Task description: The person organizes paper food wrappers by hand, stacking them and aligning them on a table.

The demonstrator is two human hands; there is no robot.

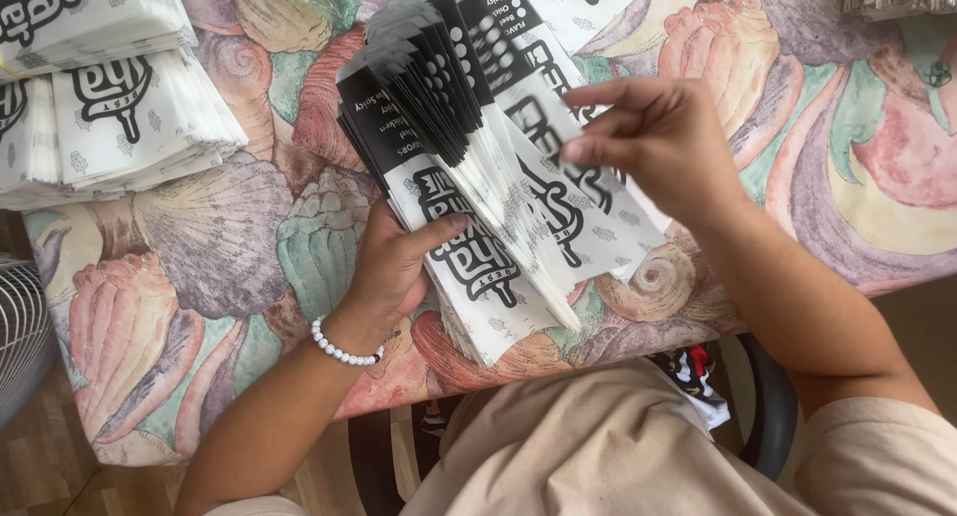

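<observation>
The left hand [394, 262] clamps the fanned bundle of printed paper bags [469, 207] on the seashell-pattern tablecloth [199, 277], the right hand [648, 142] pinches 1 bag edge, and 2 finished-looking stacks [110, 117] lie well apart.

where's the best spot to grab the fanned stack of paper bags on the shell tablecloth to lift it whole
Probably the near, white bottom end of the fanned stack of paper bags, coming from the person's side. There the bags bunch tightly together, where the left hand already clamps them, thumb on top. The far black-printed ends splay apart, so a grip there would catch only a few. The right hand pinches one bag further up.
</observation>
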